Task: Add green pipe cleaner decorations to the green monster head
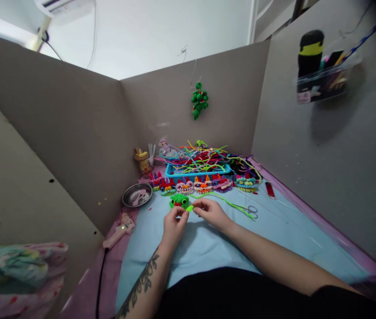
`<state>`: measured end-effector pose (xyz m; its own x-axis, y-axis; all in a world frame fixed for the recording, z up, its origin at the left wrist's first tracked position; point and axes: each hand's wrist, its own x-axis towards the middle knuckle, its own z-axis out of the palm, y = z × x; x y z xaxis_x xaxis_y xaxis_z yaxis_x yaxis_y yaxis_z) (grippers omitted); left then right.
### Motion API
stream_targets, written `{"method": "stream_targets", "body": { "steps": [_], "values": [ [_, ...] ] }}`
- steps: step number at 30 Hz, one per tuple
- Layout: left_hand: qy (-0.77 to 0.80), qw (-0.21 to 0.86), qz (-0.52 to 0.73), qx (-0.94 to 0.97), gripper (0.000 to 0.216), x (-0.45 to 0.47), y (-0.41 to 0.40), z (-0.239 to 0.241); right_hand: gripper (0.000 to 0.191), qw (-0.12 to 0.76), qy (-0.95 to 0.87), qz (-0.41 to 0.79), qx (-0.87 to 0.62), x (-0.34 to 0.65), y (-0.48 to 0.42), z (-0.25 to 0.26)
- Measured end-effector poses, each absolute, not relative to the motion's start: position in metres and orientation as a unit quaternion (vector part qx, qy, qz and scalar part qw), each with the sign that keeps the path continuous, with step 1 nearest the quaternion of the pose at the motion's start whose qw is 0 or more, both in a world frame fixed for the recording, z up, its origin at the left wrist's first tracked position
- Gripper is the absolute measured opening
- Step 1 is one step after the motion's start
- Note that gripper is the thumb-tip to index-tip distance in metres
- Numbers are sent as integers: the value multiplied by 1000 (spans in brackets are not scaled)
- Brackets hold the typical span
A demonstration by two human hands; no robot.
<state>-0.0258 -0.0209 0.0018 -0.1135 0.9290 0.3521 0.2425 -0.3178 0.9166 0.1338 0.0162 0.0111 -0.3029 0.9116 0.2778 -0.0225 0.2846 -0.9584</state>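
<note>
My left hand (175, 223) and my right hand (211, 213) meet over the middle of the blue sheet. Between their fingertips is a small bright lime-green fuzzy piece (190, 208), pinched from both sides. Right behind my left fingers sits a fuzzy green head (180, 199) with two dark round eyes and a bit of red below them; my fingers hide its lower part. I cannot tell whether the lime piece is joined to it. To the right of my right hand lie scissors (251, 211) and lime-green pipe cleaners (222, 199).
Behind the hands stands a row of colourful fuzzy figures (203, 185) before a blue tray (197, 174) heaped with pipe cleaners. Left are a metal bowl (126, 197) and a pink glue gun (118, 232) with its cord. A red-ended stick (270, 190) lies right. Grey panels surround the table.
</note>
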Motion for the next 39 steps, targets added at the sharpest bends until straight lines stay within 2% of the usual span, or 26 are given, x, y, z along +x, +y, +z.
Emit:
{"method": "stream_targets", "body": {
  "steps": [8,13,39],
  "values": [
    [504,215,554,627,17,-26,-24,3,17,485,-699,392,-348,139,16,13],
    [502,192,538,649,14,-27,-24,1,14,476,-727,348,-353,141,17,12],
    [472,101,497,721,10,-28,-24,-4,13,481,-769,271,-322,143,18,13]
  ]
}}
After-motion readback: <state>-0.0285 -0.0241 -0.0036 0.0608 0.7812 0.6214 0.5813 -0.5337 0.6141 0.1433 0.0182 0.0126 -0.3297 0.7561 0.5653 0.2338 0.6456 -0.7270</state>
